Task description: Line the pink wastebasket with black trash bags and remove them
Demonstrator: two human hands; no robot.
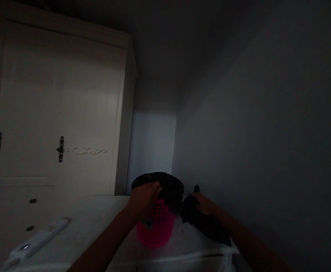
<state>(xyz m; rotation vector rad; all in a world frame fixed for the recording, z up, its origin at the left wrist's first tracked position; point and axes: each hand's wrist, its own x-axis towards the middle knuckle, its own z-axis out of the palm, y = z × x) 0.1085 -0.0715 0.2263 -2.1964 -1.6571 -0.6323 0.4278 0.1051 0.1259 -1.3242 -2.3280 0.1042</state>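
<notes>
A pink perforated wastebasket (pixel 156 230) stands upright on a white tabletop (pixel 97 215). Black plastic bag lining (pixel 159 177) covers the basket's rim and hangs down over its right side. My left hand (pixel 144 196) is closed at the near left of the rim, its fingers pinching the edge of the liner. To the right of the basket, my right hand (pixel 205 204) grips a bunched black plastic bag (pixel 207 224) that lies across the tabletop. Dim light hides the inside of the basket and the fingertips of my right hand.
A white power strip (pixel 37 241) lies at the tabletop's left side. Behind on the left rises a white wardrobe (pixel 88 102) with dark handles. A grey wall (pixel 253 113) runs close along the right, and the tabletop's front edge is near me.
</notes>
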